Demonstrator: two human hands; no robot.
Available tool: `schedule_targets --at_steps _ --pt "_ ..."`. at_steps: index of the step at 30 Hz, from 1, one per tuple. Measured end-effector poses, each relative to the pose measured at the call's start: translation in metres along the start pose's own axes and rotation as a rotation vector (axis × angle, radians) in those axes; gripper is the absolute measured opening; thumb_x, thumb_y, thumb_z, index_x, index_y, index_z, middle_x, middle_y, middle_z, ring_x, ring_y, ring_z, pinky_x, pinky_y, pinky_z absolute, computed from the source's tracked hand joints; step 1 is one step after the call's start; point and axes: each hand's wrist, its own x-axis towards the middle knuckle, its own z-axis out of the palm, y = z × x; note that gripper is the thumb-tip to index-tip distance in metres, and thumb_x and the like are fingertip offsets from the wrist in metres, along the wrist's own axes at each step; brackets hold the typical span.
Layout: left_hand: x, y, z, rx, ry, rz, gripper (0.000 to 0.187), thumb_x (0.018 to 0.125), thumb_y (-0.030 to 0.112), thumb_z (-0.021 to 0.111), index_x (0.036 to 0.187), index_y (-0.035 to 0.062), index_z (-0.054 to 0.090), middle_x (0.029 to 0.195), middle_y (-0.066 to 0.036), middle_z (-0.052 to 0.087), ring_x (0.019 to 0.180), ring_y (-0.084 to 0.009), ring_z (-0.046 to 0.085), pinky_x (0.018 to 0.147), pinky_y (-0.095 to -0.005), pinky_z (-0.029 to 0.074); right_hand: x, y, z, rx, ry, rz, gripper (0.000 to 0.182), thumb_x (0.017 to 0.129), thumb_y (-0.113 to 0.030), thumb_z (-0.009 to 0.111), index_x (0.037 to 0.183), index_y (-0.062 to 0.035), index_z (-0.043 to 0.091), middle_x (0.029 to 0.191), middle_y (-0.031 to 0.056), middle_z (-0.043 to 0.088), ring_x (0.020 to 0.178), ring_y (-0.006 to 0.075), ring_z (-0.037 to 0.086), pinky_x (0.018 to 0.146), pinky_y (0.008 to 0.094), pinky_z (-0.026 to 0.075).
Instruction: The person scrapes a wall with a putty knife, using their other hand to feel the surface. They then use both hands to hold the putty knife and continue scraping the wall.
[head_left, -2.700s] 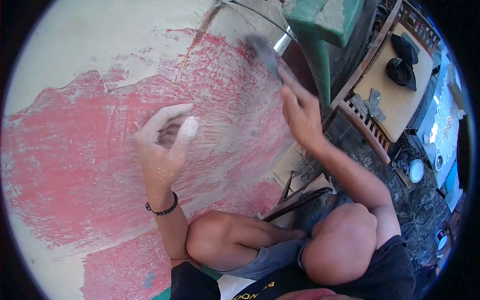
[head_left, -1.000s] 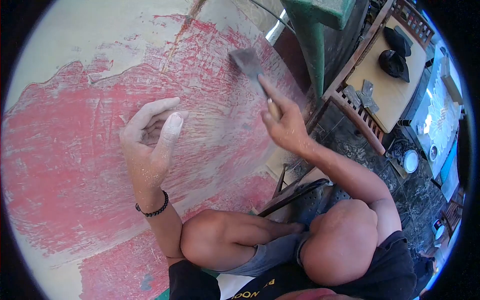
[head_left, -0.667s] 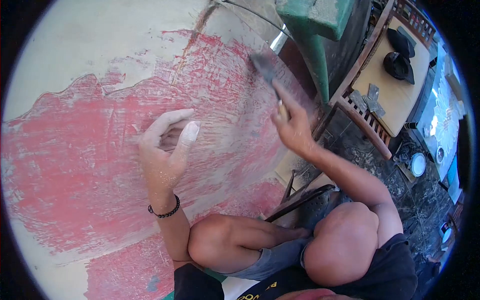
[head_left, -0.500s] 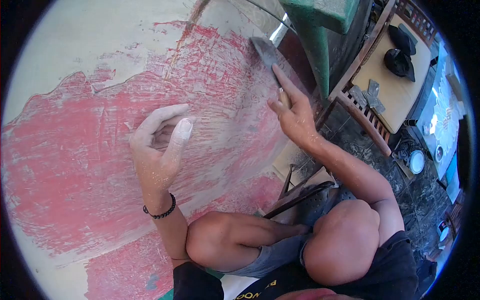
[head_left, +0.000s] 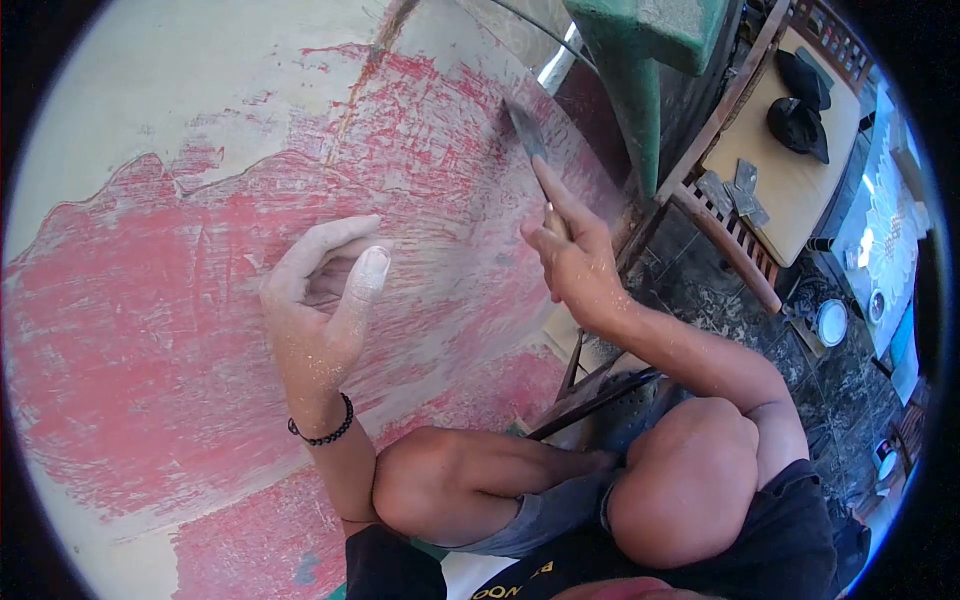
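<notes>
My right hand (head_left: 582, 262) is wrapped round the handle of a putty knife (head_left: 531, 135), its index finger stretched along the metal blade. The blade's front edge lies at the scraped red and pale surface (head_left: 130, 320), near its upper right side. Over the middle of that surface hovers my left hand (head_left: 325, 300), dusted white, with its fingers loosely curved, the thumb apart from them and nothing seen in between. A dark beaded bracelet (head_left: 328, 437) circles the left wrist. Patches of red show through the pale coat in streaks.
A green post-like structure (head_left: 640, 100) stands beyond the surface's right edge. Farther right, a wooden bench (head_left: 800, 170) holds a black cap (head_left: 798, 128) and several flat metal plates (head_left: 742, 190). A white-lidded tub (head_left: 831, 323) sits on the dark tiled floor. My bent knees are below.
My right hand has moved a little down and left with the putty knife, its blade now lower on the surface and more upright in view. The left hand has barely shifted.
</notes>
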Motion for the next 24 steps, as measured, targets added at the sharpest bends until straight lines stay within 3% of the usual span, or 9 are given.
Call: schedule_targets --at_steps 3,6,9,13,17,24 --pt "0.000 -0.002 0.001 -0.077 0.017 -0.002 0.028 0.100 0.013 0.065 0.121 -0.0053 0.069 0.101 -0.013 0.077 0.097 -0.0163 0.072 0.086 -0.0285 0.055 0.013 -0.016 -0.005 0.151 0.051 0.076 0.073 0.093 -0.001 0.061 0.162 -0.0152 0.040 0.072 -0.0039 0.040 0.060 0.0079 0.043 0.053 0.0267 0.043" --pt "-0.001 -0.005 0.002 -0.097 0.054 0.019 0.025 0.093 0.007 0.072 0.117 -0.0019 0.072 0.097 -0.011 0.078 0.087 -0.0112 0.071 0.078 -0.0248 0.055 0.000 -0.020 0.001 0.062 0.054 0.097 0.073 0.094 -0.003 0.062 0.162 -0.0194 0.040 0.072 -0.0034 0.042 0.055 0.0086 0.041 0.045 0.0280 0.039" --pt "-0.001 -0.003 0.001 -0.042 0.004 0.005 0.028 0.100 0.012 0.064 0.122 -0.0060 0.068 0.102 -0.014 0.077 0.097 -0.0164 0.072 0.088 -0.0303 0.057 0.004 0.002 0.001 0.050 0.043 0.014 0.072 0.095 -0.004 0.062 0.161 -0.0219 0.042 0.072 -0.0023 0.047 0.054 0.0085 0.041 0.043 0.0279 0.039" --pt "-0.002 -0.001 0.000 -0.086 0.001 0.002 0.029 0.101 0.013 0.064 0.122 -0.0059 0.068 0.102 -0.014 0.077 0.097 -0.0164 0.072 0.088 -0.0300 0.057 0.028 -0.019 -0.011 0.170 0.079 0.050 0.070 0.094 -0.006 0.063 0.160 -0.0202 0.044 0.077 0.0010 0.055 0.055 0.0093 0.044 0.044 0.0291 0.041" --pt "0.000 -0.006 0.000 -0.048 0.033 0.009 0.027 0.095 0.009 0.070 0.119 -0.0029 0.071 0.100 -0.012 0.078 0.091 -0.0127 0.072 0.081 -0.0264 0.056 0.011 -0.005 -0.001 0.066 0.078 -0.029 0.071 0.094 -0.008 0.064 0.160 -0.0216 0.043 0.076 0.0004 0.052 0.053 0.0098 0.042 0.043 0.0290 0.040" --pt "-0.001 -0.003 -0.001 -0.101 0.027 0.007 0.027 0.092 0.006 0.072 0.118 -0.0016 0.072 0.098 -0.011 0.078 0.088 -0.0114 0.072 0.078 -0.0254 0.056 0.010 -0.022 -0.012 0.122 0.028 0.092 0.072 0.095 -0.007 0.064 0.161 -0.0225 0.042 0.074 -0.0018 0.047 0.053 0.0090 0.041 0.042 0.0285 0.040"
